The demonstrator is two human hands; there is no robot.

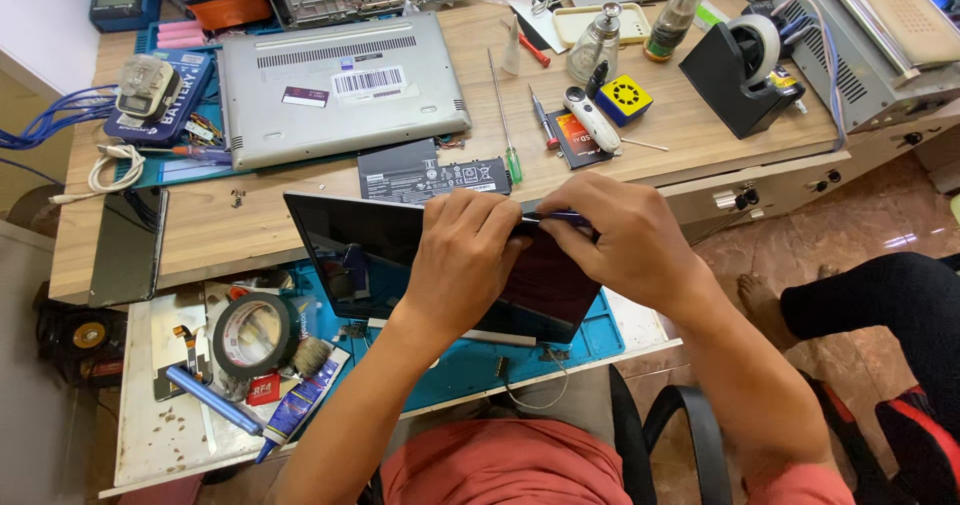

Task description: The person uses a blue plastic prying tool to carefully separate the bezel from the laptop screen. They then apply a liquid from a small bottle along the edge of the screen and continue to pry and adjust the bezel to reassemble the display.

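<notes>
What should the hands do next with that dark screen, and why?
Probably slide the thin tool a little further along the top edge of the dark screen panel. The right hand pinches the tool right at that edge, while the left hand presses on the panel beside it to steady it. The panel stands tilted over the blue mat, so small moves seem safest.

Left hand (462,260): knuckles up, fingers curled and bunched at the tips, forearm rising from lower left. Right hand (625,240): palm down, fingers bent, thumb and forefinger pinched toward the left hand's fingertips, forearm entering from lower right. Both hands met close together, wrists slightly raised, sleeves absent.
</notes>
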